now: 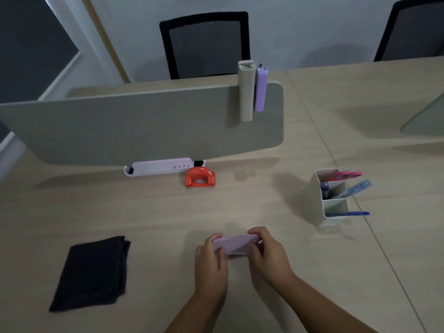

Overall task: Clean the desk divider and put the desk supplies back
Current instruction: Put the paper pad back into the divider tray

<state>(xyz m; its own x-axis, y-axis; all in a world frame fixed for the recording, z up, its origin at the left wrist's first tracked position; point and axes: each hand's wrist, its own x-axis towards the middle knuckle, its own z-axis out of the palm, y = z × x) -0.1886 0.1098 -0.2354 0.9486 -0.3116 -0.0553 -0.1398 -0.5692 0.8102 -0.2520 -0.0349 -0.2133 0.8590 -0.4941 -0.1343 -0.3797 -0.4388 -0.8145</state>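
A grey desk divider (134,126) stands across the wooden desk (168,212). A beige holder (245,92) and a lilac stapler-like item (261,90) hang on its right end. At its foot lie a white and lilac tray (156,166) and an orange hole punch (200,180). A folded black cloth (92,272) lies at the front left. My left hand (210,263) and my right hand (266,253) both grip a small flat lilac case (234,243), held just above the desk near the front middle.
A beige compartment organiser (330,200) stands at the right with pink scissors (349,174), a blue ruler (358,188) and a blue pen (353,213). Two black office chairs (205,42) sit beyond the desk. Another divider's corner (425,121) shows at the far right.
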